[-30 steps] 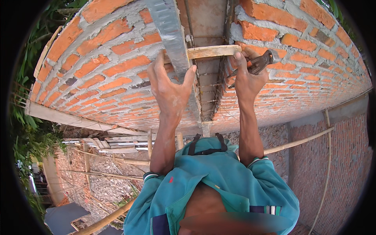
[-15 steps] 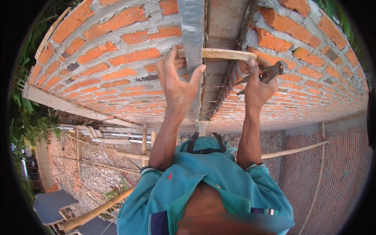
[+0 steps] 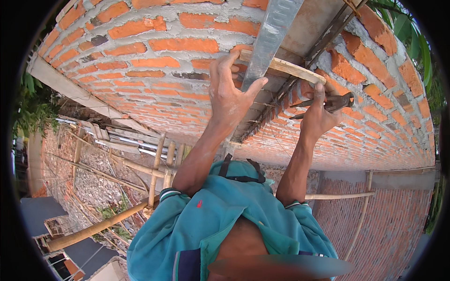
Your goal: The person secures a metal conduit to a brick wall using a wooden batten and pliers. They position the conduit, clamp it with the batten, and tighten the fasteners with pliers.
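My left hand (image 3: 230,98) holds the left end of a thin wooden batten (image 3: 295,69), its fingers curled at that end and its thumb out by the galvanized metal strip (image 3: 273,35). The batten lies crosswise at the strip, over the dark recessed gap (image 3: 297,35) between two stretches of brickwork. My right hand (image 3: 318,114) has its thumb at the batten's right end and also grips a dark metal tool (image 3: 342,103), which looks like pincers, with two prongs pointing left. Some of its fingers are hidden behind batten and tool.
Orange brick walls (image 3: 131,49) with rough mortar surround the work. Bamboo scaffold poles (image 3: 101,225) cross below at left and right, over rubble ground (image 3: 93,182). A long board (image 3: 82,96) edges the left brickwork. Leafy branches (image 3: 405,33) show at the upper right and far left.
The view has tilted, so the strip now slants and sits further right. Both my hands and the batten have shifted right in the picture, keeping their holds.
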{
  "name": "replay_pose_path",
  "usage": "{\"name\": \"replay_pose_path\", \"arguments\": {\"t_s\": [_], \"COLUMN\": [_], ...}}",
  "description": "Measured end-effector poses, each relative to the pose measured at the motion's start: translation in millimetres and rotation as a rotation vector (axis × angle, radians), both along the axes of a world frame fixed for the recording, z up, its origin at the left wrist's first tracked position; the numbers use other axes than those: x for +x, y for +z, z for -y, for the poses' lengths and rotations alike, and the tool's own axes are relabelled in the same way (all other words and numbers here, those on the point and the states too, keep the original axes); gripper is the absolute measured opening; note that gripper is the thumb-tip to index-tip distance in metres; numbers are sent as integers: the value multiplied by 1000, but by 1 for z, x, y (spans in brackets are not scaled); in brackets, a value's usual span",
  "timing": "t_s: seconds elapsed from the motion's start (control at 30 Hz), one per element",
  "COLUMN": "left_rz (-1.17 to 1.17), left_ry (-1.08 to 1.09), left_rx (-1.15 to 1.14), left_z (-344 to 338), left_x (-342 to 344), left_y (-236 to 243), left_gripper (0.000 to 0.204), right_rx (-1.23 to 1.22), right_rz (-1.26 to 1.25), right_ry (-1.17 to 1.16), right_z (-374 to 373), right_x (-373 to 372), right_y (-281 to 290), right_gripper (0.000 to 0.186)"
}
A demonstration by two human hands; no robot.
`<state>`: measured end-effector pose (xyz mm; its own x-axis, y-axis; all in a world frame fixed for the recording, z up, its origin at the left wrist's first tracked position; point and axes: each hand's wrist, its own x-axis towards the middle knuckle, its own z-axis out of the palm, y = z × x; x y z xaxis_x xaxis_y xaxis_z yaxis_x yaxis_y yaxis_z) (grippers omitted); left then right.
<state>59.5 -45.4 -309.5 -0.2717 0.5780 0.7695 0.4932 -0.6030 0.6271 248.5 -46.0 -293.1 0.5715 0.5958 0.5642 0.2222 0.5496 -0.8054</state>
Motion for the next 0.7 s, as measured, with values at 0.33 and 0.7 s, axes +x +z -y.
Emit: {"name": "replay_pose_path", "arguments": {"t_s": [0.33,0.7], "left_rz": [-94,46], "left_ry": [34,68], "left_rx": [73,188], "left_z": [-5,-11], "left_x": [1,15], "left_y": [-6,8], "left_gripper": [76,67], "right_rx": [-36,131], "right_rz": [8,95], "right_ry": [13,30], "right_z": [2,-5], "right_x": [1,11], "right_y": [4,-7], "right_gripper": [21,20]}}
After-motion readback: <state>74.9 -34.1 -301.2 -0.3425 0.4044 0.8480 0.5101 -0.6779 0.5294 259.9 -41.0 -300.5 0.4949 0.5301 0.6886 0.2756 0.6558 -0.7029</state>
